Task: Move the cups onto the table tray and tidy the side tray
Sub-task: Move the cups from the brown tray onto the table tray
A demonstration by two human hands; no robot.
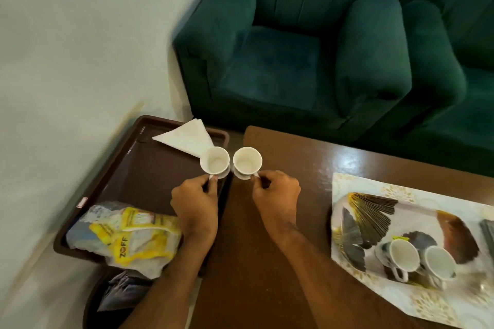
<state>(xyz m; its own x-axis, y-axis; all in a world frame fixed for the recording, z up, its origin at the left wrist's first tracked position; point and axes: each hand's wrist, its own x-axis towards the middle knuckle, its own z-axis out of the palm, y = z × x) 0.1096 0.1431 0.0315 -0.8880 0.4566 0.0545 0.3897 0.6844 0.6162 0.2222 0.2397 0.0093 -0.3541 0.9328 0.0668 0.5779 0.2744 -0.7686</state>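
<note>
Item: two small white ceramic cups, empty, each carried by its handle. Left hand [196,204], grip pinched shut on the handle of the left white cup [214,160]; right hand [276,199], grip likewise closed on the handle of the right white cup [247,159]. Both cups sit just beyond the fingertips, upright, rims nearly touching one another, apparently held in the air. Beneath and to the left of the left grip: the dark brown plastic side tray [139,168], with a folded white paper napkin [187,137] at its far end, just past the left cup, and a crumpled yellow-and-white plastic packet [131,238] at its near end beside the left wrist. Under the right grip: the dark brown wooden worktop [288,157]. Well to the right of the right grip: the patterned rectangular table tray [344,224], resting on a pale printed mat and already holding two more white cups [403,254]. Status, as judged: two cups delivered, two in transit and not yet set down; the side tray is untidied, napkin and packet both awaiting attention. Roughly halfway on cups, tidying not begun.
</note>
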